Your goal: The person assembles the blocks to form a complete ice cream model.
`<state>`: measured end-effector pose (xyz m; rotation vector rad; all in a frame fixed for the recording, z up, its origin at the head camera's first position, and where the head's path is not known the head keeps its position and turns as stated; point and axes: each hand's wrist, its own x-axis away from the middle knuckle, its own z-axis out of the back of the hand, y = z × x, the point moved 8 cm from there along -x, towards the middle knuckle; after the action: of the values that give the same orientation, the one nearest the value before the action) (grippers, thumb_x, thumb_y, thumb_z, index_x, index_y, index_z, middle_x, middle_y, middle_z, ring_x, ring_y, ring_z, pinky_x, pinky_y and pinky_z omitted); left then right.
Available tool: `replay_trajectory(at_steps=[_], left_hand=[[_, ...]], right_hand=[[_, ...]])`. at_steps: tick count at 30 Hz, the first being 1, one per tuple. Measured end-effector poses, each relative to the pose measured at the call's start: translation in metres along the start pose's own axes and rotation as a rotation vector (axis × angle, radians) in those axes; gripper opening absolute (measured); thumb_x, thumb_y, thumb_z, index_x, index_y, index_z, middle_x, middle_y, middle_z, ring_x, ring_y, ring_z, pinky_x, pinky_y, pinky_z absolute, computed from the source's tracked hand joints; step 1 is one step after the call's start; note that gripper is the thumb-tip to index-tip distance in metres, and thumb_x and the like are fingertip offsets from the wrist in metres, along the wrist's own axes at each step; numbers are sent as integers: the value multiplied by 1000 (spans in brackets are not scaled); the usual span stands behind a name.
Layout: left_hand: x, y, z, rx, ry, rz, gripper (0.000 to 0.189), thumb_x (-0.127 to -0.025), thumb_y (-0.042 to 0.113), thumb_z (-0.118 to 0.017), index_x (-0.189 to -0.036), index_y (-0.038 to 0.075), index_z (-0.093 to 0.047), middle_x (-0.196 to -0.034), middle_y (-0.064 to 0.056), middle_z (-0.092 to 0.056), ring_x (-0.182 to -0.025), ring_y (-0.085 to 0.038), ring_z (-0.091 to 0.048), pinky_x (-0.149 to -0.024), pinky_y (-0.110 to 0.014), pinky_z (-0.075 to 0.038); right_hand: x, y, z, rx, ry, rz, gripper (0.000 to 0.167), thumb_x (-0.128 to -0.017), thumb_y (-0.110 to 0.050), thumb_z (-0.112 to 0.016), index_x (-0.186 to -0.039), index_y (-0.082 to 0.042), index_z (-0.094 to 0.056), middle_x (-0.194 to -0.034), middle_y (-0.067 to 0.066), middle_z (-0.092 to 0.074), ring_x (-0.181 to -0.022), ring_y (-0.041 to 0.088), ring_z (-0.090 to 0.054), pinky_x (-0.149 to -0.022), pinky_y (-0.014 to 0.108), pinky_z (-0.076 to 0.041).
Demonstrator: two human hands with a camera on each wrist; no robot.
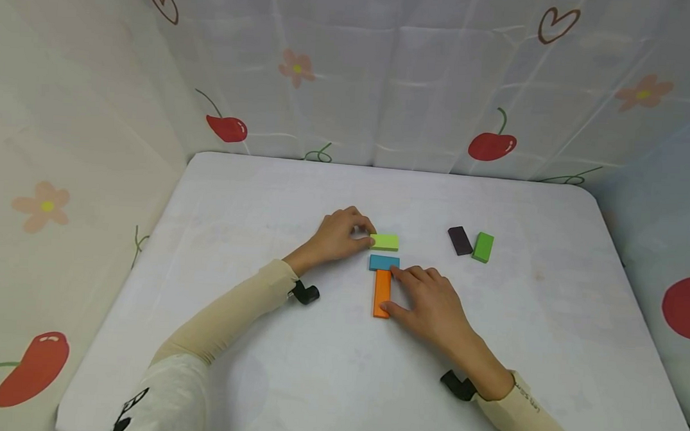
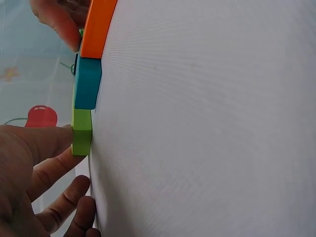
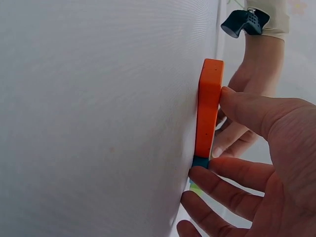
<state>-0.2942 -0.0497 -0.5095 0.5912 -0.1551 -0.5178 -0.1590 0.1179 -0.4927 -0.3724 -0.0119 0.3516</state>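
Near the middle of the table, my left hand (image 1: 341, 233) pinches the left end of a lime-green block (image 1: 385, 243) between thumb and index finger. Just in front of it lies a blue block (image 1: 384, 263), crosswise like the lime one. An orange block (image 1: 382, 294) stretches from the blue block toward me, its end against the blue side, forming a T. My right hand (image 1: 430, 303) is at their right, thumb touching the orange block's side and index fingertip at the blue block's right end. In the right wrist view its fingers (image 3: 232, 192) are spread and fairly straight.
To the right on the white table (image 1: 548, 327) lie a black block (image 1: 460, 240) and a green block (image 1: 483, 247) side by side. Printed curtains (image 1: 380, 82) rise behind the table and along its sides. A black wrist camera (image 1: 305, 293) sits by the left sleeve, another (image 1: 458, 385) by the right.
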Motion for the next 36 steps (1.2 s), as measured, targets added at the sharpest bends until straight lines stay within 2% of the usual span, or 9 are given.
replay_trajectory(at_steps=[20, 36], left_hand=[[3, 3, -3, 33, -44, -17, 15, -99, 37, -78, -111, 28, -80, -121, 1, -69, -105, -19, -61, -93, -43, -41], [3, 3, -5, 44, -80, -26, 17, -100, 38, -76, -113, 28, -81, -124, 0, -68, -108, -20, -63, -95, -45, -43]], right_hand=[[-1, 1, 0, 0, -10, -6, 66, -89, -47, -86, -143, -13, -69, -129, 9, -74, -118, 37, -66, -97, 56, -54], [-1, 2, -1, -15, -17, -5, 68, -90, -49, -84, -146, -13, -68, -131, 9, -74, -121, 37, -65, -99, 57, -53]])
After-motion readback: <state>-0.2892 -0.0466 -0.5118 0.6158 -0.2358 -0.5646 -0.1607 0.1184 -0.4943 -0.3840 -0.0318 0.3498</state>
